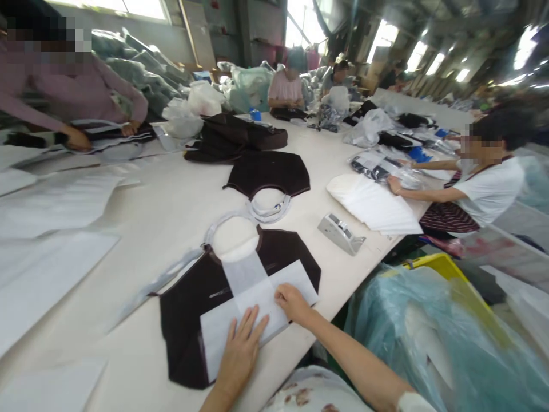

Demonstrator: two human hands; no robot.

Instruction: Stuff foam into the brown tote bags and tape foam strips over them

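A dark brown garment point(184, 320) lies flat on the table in front of me, with a pale loop point(211, 229) curving from its far edge. Across its near part rests a folded sheet of white paper point(218, 329). A thinner, translucent white strip point(245, 279) runs from that sheet toward the loop. My left hand point(240, 349) presses on the paper with fingers stretched out. Over the paper's right half, my right hand point(294, 303) has its fingers curled together at the surface; whatever they pinch is hidden.
A grey tape dispenser point(341, 233) stands to the right. Beyond the garment lies another dark garment point(270, 174), backed by a dark pile point(235, 137). White sheets point(47, 274) spread at left; a white stack point(371, 203) lies right. Co-workers handle garments around the table.
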